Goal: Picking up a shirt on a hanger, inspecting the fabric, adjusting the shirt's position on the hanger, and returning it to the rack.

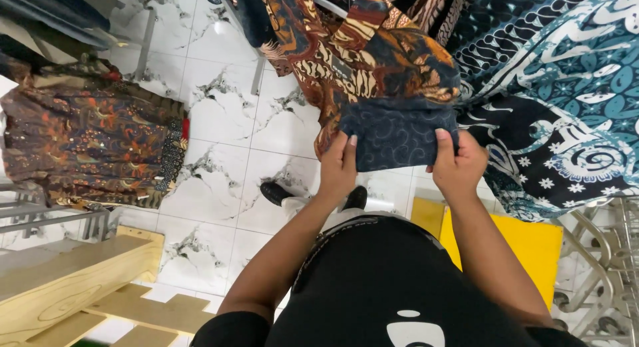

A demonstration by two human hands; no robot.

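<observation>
I look down from the head camera and see both hands raised in front of me, each closed on the lower edge of a batik cloth (383,80). My left hand (338,166) pinches the left corner of the dark blue folded hem (398,135), fingers on the front and thumb hidden behind. My right hand (458,162) grips the right corner the same way, fingertips pressed on the fabric. The hem hangs stretched between the two hands, just above my black shirt (386,287). The upper part of the cloth shows brown, orange and cream patterns and runs up out of view.

Just to the right, touching it, hangs a teal and white patterned cloth (566,87). Well to the left, a dark brown flowered garment (93,144) hangs on a metal rack (46,217). Below it stands a pale wooden bench (73,274). The floor is white marbled tile (226,120); my black shoes (276,192) show on it, and a yellow board (526,244) lies to the right.
</observation>
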